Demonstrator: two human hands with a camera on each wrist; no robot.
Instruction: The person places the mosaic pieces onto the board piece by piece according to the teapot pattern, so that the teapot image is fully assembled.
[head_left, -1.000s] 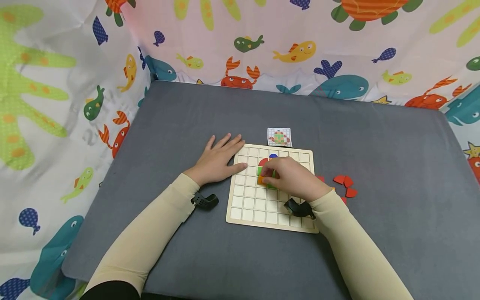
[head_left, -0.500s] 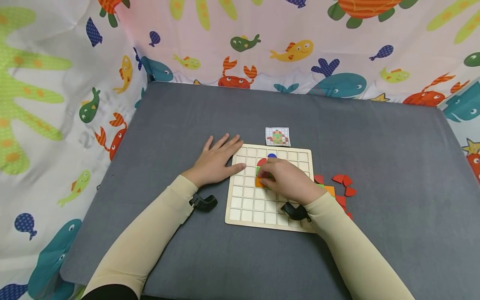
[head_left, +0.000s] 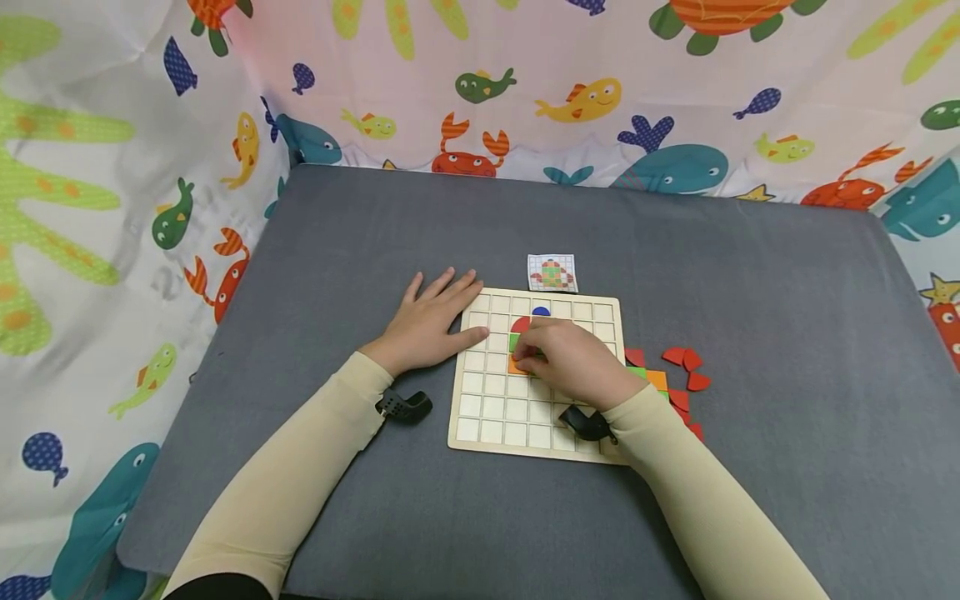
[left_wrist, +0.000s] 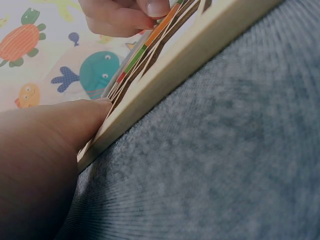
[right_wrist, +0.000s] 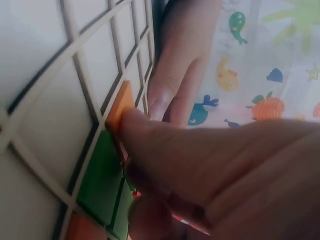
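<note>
A wooden grid board (head_left: 525, 452) lies on the grey table. My left hand (head_left: 427, 329) rests at its left edge, fingers spread on the cloth and board corner, thumb on the rim. Over the upper middle cells my right hand (head_left: 570, 354) bends its fingers down and pinches an orange square tile (right_wrist: 121, 102), which sits at its cell with the thumb against it. Beside that tile are green tiles (right_wrist: 100, 175) in their cells. A red rounded tile (head_left: 520, 323) and a blue tile (head_left: 541, 312) lie higher on the board. The right hand hides some cells.
A small printed pattern card (head_left: 551, 273) lies just beyond the board's far edge. Several loose red tiles (head_left: 698, 382) and an orange tile (head_left: 657, 380) lie right of the board, partly behind the right forearm. A patterned curtain (head_left: 390, 75) hangs behind the table.
The right hand shifts slightly left and nearer over the orange tile, uncovering more loose tiles at the right. The left hand stays in place. The whole view drifts a little.
</note>
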